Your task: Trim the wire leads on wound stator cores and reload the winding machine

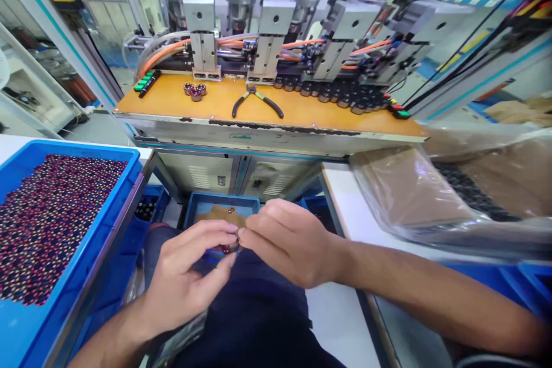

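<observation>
Above my lap, my left hand (190, 276) pinches a small round dark part (230, 248) with red and copper spots, between thumb and fingers. My right hand (288, 241) is closed right beside it, its fingertips meeting at the part's upper edge. What those right fingertips grip is hidden. Beneath the hands, a blue tray (222, 198) lined with brown card holds a small copper-coloured piece (232, 210).
A blue bin (133, 155) full of similar small parts stands at left. Ahead, an orange bench (172, 106) carries pliers (257, 102), a few round parts (195, 92) and a row of black parts (332, 92) under machine heads. At right lies a plastic-lined box (388, 178).
</observation>
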Available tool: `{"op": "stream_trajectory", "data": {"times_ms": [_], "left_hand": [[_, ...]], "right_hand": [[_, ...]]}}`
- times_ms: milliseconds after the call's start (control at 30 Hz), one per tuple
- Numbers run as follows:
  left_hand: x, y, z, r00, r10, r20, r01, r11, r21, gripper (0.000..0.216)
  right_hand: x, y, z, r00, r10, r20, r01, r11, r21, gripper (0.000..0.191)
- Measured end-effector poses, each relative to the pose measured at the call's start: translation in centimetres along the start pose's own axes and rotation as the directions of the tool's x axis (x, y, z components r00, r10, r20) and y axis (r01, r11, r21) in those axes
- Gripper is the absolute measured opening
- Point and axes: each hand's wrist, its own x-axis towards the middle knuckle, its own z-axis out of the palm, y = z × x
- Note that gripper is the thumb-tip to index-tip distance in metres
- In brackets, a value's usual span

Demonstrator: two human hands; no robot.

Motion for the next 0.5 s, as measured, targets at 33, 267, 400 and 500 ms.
{"op": "stream_trajectory", "data": {"times_ms": [33,267,400,500], "left_hand": [[-0.1,-0.1,0.0,1.000,-0.007,-0.005,0.007,1.000,-0.005,0.029],[-1.2,-0.9,-0.4,0.997,0.044,-0.068,-0.047,0.998,-0.039,0.030],[-1.4,-1.3,-0.6,0.985,0.038,-0.167,-0.043,0.999,-0.028,0.031],[-1.3,-1.6,-0.6,0.973,-0.006,-0.230,0.001,1.000,-0.024,0.031]], "right_hand": [[0.2,-0.3,0.2,0.988,0.143,0.057,-0.151,0.975,0.161,0.029],[0.8,1.4,0.2,0.532,0.228,0.815,-0.816,-0.119,0.566,0.026],[3.9,8.0,1.8,0.615,0.742,0.267,-0.766,0.482,0.426,0.025],[7.3,13.4,4.3,0.553,0.830,-0.076,-0.829,0.557,0.044,0.052]]}}
